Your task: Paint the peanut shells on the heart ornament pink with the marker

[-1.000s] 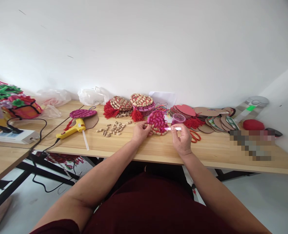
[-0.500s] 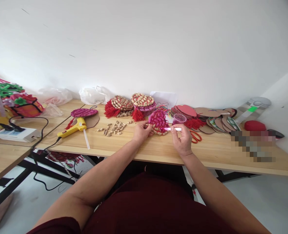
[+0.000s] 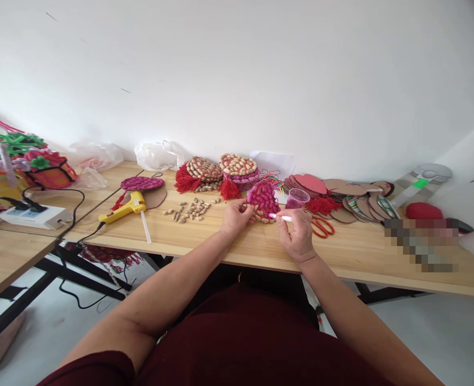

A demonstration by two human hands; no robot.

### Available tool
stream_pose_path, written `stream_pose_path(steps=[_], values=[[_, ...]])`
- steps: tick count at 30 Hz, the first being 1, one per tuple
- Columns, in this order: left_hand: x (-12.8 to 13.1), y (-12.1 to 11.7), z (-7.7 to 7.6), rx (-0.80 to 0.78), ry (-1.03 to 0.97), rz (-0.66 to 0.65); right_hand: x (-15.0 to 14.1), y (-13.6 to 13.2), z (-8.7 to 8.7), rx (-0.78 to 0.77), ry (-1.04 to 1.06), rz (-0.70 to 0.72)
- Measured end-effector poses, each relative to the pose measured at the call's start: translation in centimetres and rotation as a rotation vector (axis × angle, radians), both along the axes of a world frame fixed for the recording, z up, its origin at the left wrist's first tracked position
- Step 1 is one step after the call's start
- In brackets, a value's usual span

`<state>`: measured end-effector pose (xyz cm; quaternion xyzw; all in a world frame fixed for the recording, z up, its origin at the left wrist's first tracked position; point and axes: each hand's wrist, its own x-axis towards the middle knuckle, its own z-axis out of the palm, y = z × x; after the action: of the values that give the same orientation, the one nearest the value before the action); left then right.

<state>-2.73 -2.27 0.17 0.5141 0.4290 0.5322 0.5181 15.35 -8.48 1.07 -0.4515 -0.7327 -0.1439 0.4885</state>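
My left hand (image 3: 237, 219) pinches the left edge of a round peanut-covered disc (image 3: 263, 198). Most of its peanuts are painted magenta; those along the near edge still look tan. In my right hand (image 3: 299, 237) is a white-handled paintbrush (image 3: 286, 218), its pink tip touching the disc's lower right part. Just behind that hand stands a clear plastic cup (image 3: 297, 197) with magenta paint. Loose peanuts (image 3: 191, 209) lie scattered left of my left hand. Orange-handled scissors (image 3: 323, 227) rest right of my right hand.
A yellow glue gun (image 3: 121, 209) lies at left, near a magenta disc (image 3: 142, 183). Peanut discs with red tassels (image 3: 203, 170) are stacked at the back. Cardboard pieces (image 3: 347, 187) pile up at right. A white power strip (image 3: 38, 216) with black cables sits far left.
My right hand has moved the paintbrush slightly left and down over the disc. The whole view has shifted a little. My left hand keeps its hold.
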Motion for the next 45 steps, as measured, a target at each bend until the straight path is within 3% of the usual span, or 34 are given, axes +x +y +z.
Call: stream_pose_path(steps=[21,45], values=[[0.1,0.0,-0.1,0.065,0.036,-0.003,-0.5,-0.1,0.0,0.021,-0.14,-0.005],[0.0,0.6,-1.3,0.207,0.148,0.014,-0.3,-0.1,0.0,0.093,-0.103,-0.018]])
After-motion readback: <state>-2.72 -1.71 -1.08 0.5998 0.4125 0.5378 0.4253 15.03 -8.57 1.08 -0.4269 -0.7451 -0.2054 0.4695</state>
